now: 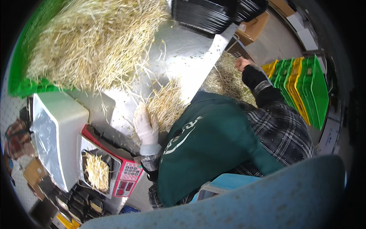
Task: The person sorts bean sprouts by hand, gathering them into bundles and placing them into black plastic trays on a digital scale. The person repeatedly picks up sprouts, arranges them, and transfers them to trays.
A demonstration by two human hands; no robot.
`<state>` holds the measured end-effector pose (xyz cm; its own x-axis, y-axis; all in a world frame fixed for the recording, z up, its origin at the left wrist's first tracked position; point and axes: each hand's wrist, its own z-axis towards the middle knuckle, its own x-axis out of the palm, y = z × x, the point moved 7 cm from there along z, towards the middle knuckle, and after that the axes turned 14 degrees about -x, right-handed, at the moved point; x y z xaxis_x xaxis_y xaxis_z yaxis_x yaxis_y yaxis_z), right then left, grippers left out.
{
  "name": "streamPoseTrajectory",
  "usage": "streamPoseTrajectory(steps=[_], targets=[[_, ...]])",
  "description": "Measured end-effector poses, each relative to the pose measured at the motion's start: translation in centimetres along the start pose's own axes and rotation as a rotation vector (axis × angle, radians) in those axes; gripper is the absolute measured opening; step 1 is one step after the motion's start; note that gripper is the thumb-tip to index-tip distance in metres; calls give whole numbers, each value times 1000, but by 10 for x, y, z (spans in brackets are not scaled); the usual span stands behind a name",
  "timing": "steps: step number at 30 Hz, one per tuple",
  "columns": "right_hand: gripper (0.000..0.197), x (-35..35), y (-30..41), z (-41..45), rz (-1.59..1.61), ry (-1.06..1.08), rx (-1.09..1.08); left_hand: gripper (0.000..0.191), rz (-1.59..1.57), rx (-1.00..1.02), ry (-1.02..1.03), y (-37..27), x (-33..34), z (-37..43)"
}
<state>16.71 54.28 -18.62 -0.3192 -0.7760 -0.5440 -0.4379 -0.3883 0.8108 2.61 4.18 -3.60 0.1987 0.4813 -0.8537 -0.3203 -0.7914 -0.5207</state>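
My left hand (146, 126), in a white glove, lies with its fingers extended against the side of a small heap of bean sprouts (168, 104) on the metal table (183, 45). Beyond the table edge, my right hand (242, 63) hangs over a dark crate (236, 49) of sprouts (226, 77); its fingers are blurred, so a hold cannot be made out. A large mass of sprouts (94, 43) spills from a green crate (21, 83) onto the table. On the red scale (124, 183) rests a black tray (105, 161) filled with sprouts.
Stacked black trays (203, 14) stand at the table's far end. Left of the scale is a plastic-lined white box (61, 126). Several filled black trays (83, 201) sit lower left. Green and yellow crates (298, 88) are stacked at right, near a cardboard box (253, 28).
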Motion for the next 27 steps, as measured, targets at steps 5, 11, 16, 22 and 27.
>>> streamPoseTrajectory(steps=[5, 11, 16, 22, 27], targets=[[61, 45, 136, -37, -400, 36, -95, 58, 5, -4, -8, 5, 4, 1], [20, 75, 189, -34, 38, 121, -370, 58, 30, 3, -51, 2, -2, -3], [29, 167, 323, -47, -397, 628, -875, 58, -54, 1, -54, 6, 4, -4], [43, 264, 362, 31, -352, 457, -1214, 57, -104, 3, -25, -3, -11, -5], [63, 298, 397, 53, -797, 719, -1192, 60, -160, -76, -40, 5, -41, 14]])
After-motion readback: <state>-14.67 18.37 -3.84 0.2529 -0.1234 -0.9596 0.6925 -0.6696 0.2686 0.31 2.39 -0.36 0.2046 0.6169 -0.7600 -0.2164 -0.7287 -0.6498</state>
